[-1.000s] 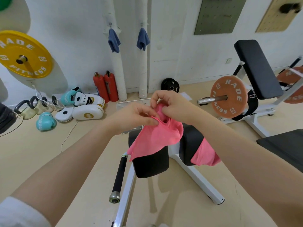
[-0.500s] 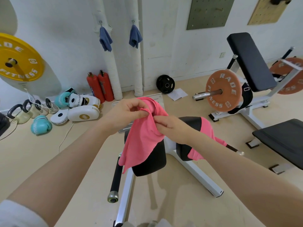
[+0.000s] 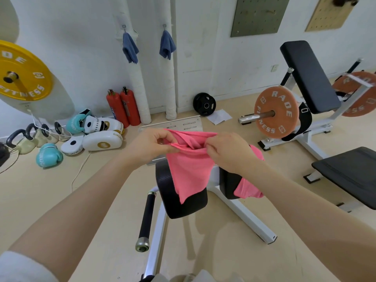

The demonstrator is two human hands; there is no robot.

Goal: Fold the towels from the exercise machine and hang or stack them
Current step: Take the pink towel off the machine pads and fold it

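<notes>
I hold a pink towel (image 3: 190, 169) in the air above the exercise machine's left black pad (image 3: 181, 202). My left hand (image 3: 150, 145) pinches its upper edge on the left, and my right hand (image 3: 227, 151) pinches the bunched upper edge on the right. The cloth hangs down between them to a point. A second pink towel (image 3: 249, 189) lies draped over the machine's right black pad (image 3: 227, 184), partly hidden behind my right wrist. Two blue towels (image 3: 130, 47) (image 3: 167, 45) hang from hooks on the white wall pipes.
The machine's white frame (image 3: 244, 212) and a black handle bar (image 3: 146, 216) stand on the floor below. Boxing gloves and pads (image 3: 97, 137), kettlebells (image 3: 26, 139) and red extinguishers (image 3: 123, 106) line the left wall. A bench with orange plates (image 3: 274, 112) stands right.
My hands have drawn apart along the towel's top edge, spreading it wider. The right hand moved to the right and up, level with the left.
</notes>
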